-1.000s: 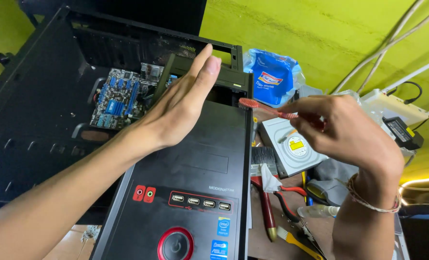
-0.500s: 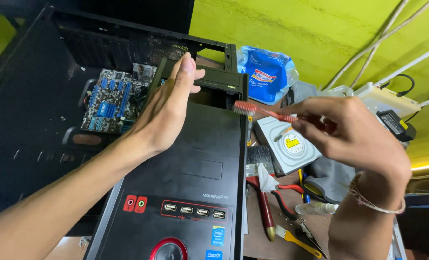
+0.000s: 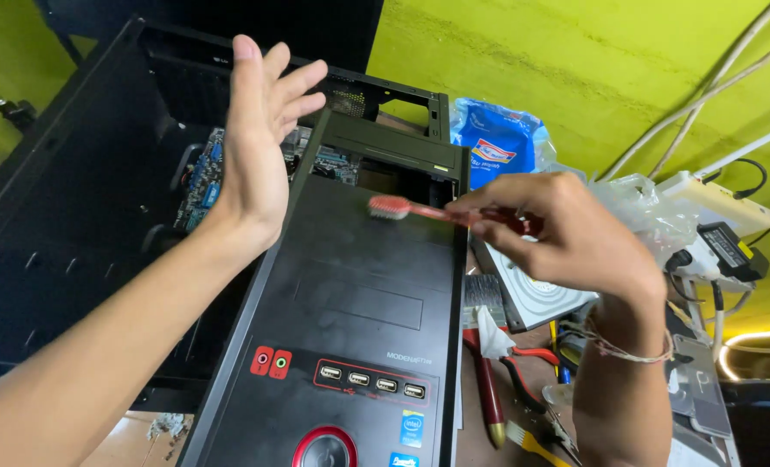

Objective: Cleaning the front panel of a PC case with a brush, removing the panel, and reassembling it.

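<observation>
Red-bristled toothbrush (image 3: 420, 210) pinched in right hand (image 3: 567, 233) over matte black plastic computer case front (image 3: 359, 303); left hand (image 3: 259, 147) open, fingers spread, empty.

We see a cluttered tabletop (image 3: 523, 437) carrying the open black computer case (image 3: 359, 294), an optical drive (image 3: 536, 294), red-handled pliers (image 3: 523, 367) (partly hidden) and a blue packet (image 3: 497, 143).

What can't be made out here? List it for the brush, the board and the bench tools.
- Toothbrush, head view: the handle end is hidden inside the right hand; whether the bristles touch the front panel is unclear.
- Circuit board: largely covered by the raised, empty left hand.
- Optical drive: partly behind the right hand.
- Pliers and yellow-handled tool: tips cut off or buried in clutter near the bottom edge.
</observation>
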